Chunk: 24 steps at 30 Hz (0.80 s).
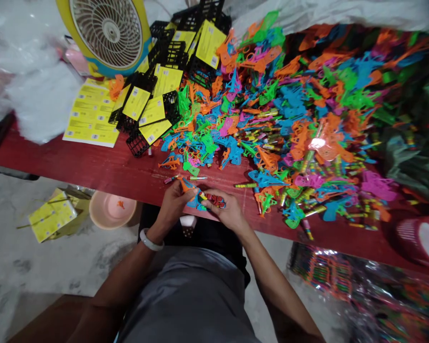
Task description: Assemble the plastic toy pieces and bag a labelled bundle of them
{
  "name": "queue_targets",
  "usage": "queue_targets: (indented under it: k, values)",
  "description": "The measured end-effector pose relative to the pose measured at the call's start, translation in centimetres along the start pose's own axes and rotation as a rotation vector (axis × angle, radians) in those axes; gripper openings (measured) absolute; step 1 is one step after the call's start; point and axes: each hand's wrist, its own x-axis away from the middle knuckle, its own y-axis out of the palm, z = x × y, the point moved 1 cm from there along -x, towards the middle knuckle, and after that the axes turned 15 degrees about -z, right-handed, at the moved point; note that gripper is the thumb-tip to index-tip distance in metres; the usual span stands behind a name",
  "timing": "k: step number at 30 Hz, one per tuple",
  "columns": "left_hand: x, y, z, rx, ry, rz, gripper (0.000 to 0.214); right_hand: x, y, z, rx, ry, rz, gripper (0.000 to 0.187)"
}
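My left hand [175, 205] is closed on an orange and blue plastic toy piece [188, 186] at the front edge of the red table. Close beside it, my right hand [227, 209] grips a tube with a red pattern [216, 201] and a yellow end. The two hands nearly meet, and the tube's yellow end reaches the toy piece. Whether the two are joined I cannot tell. Just beyond my fingers lie a thin tube [197, 178] and a short reddish one [170, 180].
A heap of coloured plastic toy pieces [289, 102] mixed with small tubes covers the table's [143, 178] right half. Black crates with yellow cards [152, 110], yellow sheets [89, 114] and a fan [110, 33] stand left. A basin [107, 216] sits on the floor.
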Motion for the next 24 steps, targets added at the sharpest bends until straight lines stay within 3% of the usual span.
queue_targets:
  k: [3,8,9,11,12,14,18,20,22,24]
  values:
    - [-0.6,0.1,0.0,-0.09,0.036,-0.001,0.024,0.8,-1.8,-0.7,0.093,0.019,0.202,0.023]
    - [-1.2,-0.6,-1.3,-0.407,0.114,0.076,0.006,2.0,-11.3,-2.9,0.552,-0.076,0.906,0.029]
    - [-1.1,-0.6,-1.8,-0.484,0.107,0.083,0.005,2.2,-13.0,-3.1,0.635,-0.067,1.004,0.031]
    - [-0.8,-0.4,-2.7,-0.602,0.088,0.081,0.004,2.5,-14.5,-3.0,0.737,-0.028,1.082,0.033]
    - [-0.5,-0.2,-3.1,-0.641,0.077,0.075,0.008,2.5,-14.3,-2.8,0.75,-0.011,1.061,0.033]
    - [0.3,0.3,-3.6,-0.683,0.056,0.073,0.014,2.4,-12.1,-1.8,0.681,0.014,0.882,0.031]
    - [2.2,0.2,-3.6,-0.702,0.015,0.102,0.009,2.1,-4.3,0.2,0.39,0.078,0.284,0.032]
    - [3.1,-0.5,-3.3,-0.723,-0.061,0.089,0.006,1.9,-1.5,0.7,0.357,0.106,0.067,0.038]
    - [3.9,-1.1,-3.3,-0.738,-0.198,0.023,0.011,1.7,0.0,0.8,0.413,0.163,-0.04,0.045]
    - [4.3,-1.4,-3.6,-0.676,-0.326,-0.072,0.022,1.4,0.3,0.9,0.484,0.249,-0.057,0.043]
